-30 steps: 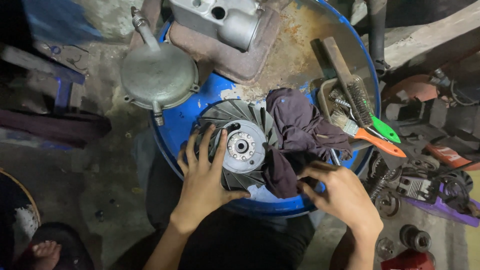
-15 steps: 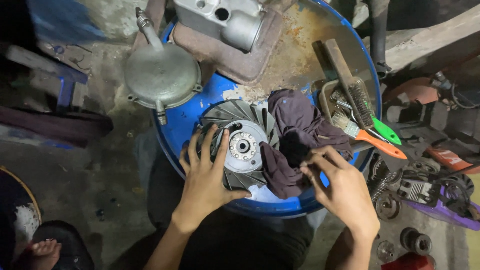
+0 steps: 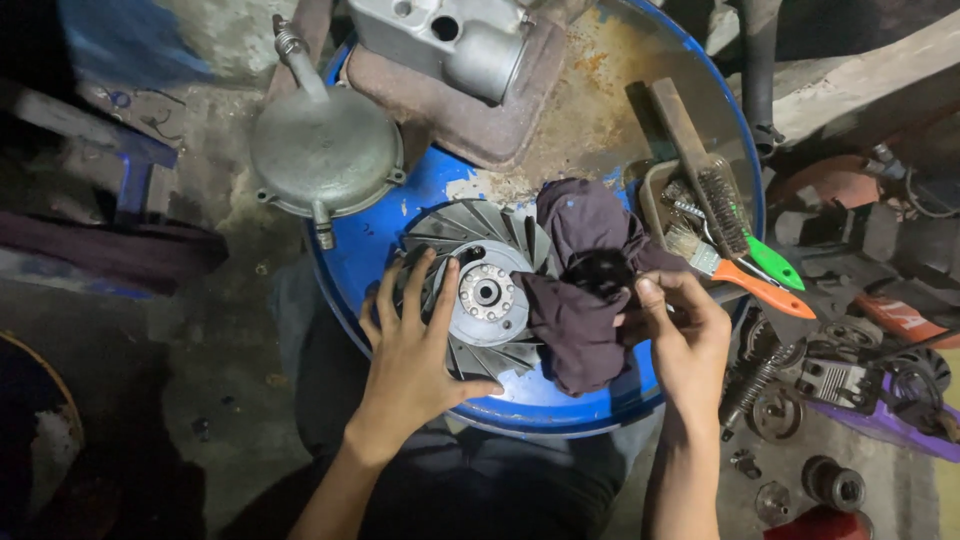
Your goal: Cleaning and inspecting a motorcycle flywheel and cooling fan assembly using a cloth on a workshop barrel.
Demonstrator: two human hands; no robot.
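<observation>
Right hand [image 3: 690, 335] now lifted up from the near rim of the blue drum [image 3: 380, 250], fingers pinched on the dark purple rag [image 3: 580, 290]. Left hand [image 3: 420, 345] unmoved, spread flat on the finned metal fan wheel [image 3: 478, 290] (round, grey, shiny hub). Rag soft and crumpled, touching the wheel's right side, atop the drum. Orange-handled brush [image 3: 745, 275] just right of rag.

A grey finned fan wheel [image 3: 480, 290] lies flat on the blue drum top, a dark maroon rag [image 3: 585, 290] draped over its right edge.

Dim grimy concrete floor [image 3: 200, 400] (parts-strewn)
</observation>
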